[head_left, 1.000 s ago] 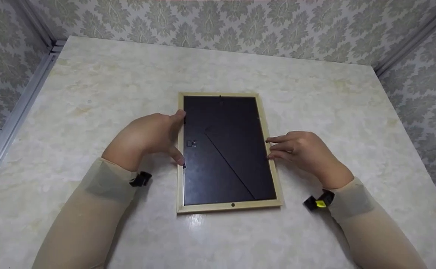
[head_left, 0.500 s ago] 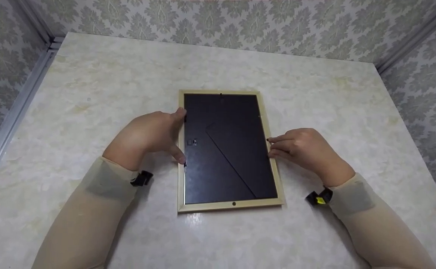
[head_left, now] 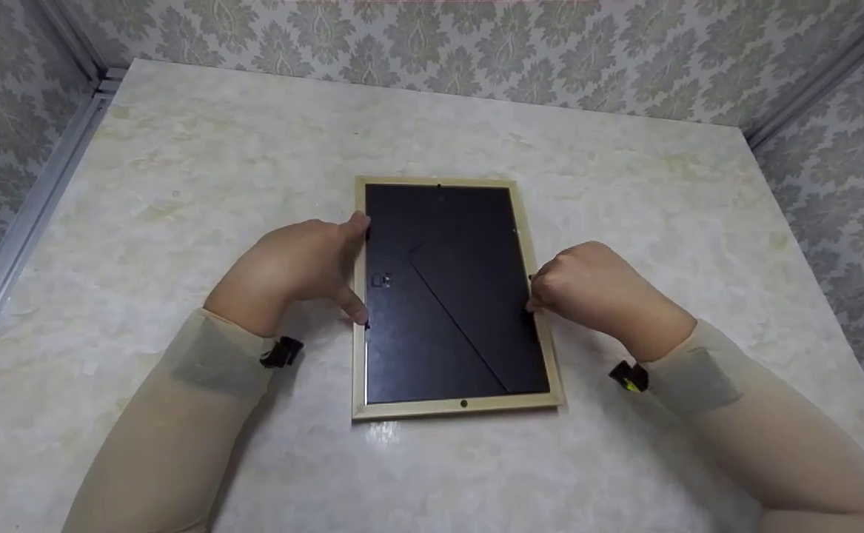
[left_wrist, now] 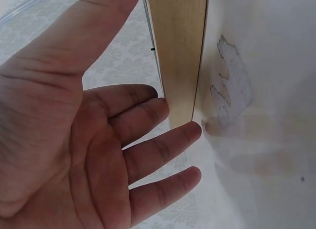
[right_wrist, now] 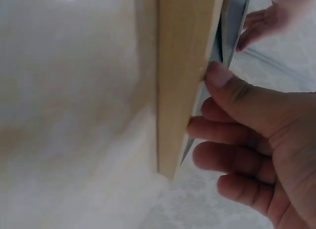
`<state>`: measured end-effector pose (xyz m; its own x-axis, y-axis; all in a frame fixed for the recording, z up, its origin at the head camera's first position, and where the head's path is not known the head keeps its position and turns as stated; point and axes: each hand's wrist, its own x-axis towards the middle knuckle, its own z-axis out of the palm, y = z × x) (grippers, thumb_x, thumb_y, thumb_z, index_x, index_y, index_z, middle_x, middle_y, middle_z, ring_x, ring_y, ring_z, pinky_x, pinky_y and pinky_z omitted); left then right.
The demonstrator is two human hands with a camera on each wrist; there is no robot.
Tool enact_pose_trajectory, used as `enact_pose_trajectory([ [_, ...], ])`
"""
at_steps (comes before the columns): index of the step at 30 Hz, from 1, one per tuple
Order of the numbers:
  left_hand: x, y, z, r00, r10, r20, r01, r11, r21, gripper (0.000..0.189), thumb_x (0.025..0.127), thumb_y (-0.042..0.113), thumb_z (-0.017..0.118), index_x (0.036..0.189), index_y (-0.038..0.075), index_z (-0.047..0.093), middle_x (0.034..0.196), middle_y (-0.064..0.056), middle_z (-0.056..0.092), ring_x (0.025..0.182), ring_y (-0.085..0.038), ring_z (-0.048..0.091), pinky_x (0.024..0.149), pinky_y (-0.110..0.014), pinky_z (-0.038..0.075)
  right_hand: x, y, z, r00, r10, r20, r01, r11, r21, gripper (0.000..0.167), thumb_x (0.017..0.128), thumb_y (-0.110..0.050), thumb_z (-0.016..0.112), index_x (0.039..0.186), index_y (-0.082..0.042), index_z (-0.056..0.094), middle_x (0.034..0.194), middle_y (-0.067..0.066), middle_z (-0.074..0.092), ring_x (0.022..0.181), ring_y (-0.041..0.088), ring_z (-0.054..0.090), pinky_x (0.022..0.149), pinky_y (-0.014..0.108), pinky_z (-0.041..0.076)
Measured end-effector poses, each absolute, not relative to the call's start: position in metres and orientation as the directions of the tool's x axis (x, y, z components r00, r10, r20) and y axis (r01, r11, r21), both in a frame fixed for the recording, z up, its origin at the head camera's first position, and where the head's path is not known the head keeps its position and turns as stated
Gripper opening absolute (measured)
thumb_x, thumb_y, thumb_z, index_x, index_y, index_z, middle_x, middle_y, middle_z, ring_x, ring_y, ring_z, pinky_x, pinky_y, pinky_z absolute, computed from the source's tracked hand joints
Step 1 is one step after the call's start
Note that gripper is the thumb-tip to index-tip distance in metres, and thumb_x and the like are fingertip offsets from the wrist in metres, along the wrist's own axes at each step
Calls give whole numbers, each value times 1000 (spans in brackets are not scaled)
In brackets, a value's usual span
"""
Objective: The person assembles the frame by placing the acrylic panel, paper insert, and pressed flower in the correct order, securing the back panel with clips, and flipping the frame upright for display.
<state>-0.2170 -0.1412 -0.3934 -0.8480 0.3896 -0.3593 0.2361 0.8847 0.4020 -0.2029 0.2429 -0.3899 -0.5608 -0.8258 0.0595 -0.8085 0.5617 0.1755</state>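
Observation:
A picture frame (head_left: 464, 404) with pale wooden rims lies face down on the table in the head view. Its black backing board (head_left: 461, 296) faces up, with a slanting stand outline and a small metal hanger (head_left: 381, 280). My left hand (head_left: 291, 263) steadies the left rim, thumb and a finger touching its inner edge. In the left wrist view the other fingers (left_wrist: 163, 150) stretch out beside the wooden side. At the right rim my right hand (head_left: 583, 285) has curled fingers, and its thumb (right_wrist: 222, 78) presses the inner edge in the right wrist view.
The frame lies on a pale marbled table (head_left: 217, 133). Patterned walls (head_left: 417, 44) enclose the back and sides, and a metal rail (head_left: 39, 215) runs along the left edge. Black wrist devices (head_left: 280, 352) sit below both hands.
My right hand has turned over and curled its fingers tighter against the right rim, its forearm swinging outward. The left hand keeps its place. The view has shifted slightly.

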Motion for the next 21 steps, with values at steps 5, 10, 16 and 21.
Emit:
enact_pose_trajectory([
  [5,-217,-142,-392,-849,382,-364,223,885,409,147,70,49,110,183,16,22,172,-22,54,159,-47,52,126,-64,50,-202,231,-380,-577,-817,-27,-793,552,258,34,83,-35,97,64,-15,78,65,5,76,49,17,53,50,41,53],
  [10,-217,-142,-391,-848,386,-363,226,883,411,147,70,48,110,183,15,21,171,-21,56,157,-45,55,124,-63,51,-202,223,-375,-594,-799,-89,-785,553,280,26,85,-32,97,70,-15,84,67,7,77,51,22,59,54,43,56],
  [16,-217,-142,-391,-848,384,-364,222,883,413,146,72,48,109,183,16,20,174,-20,53,161,-45,50,127,-64,49,-205,221,-373,-590,-801,-104,-788,543,290,32,85,-33,96,66,-15,79,66,7,76,50,20,57,53,42,56],
  [21,-217,-143,-396,-844,403,-354,244,876,415,143,73,46,109,182,14,21,171,-19,57,159,-44,54,127,-61,50,-217,233,-374,-617,-777,-126,-787,610,95,17,90,-27,96,81,-15,88,81,1,85,62,16,72,61,42,63],
])
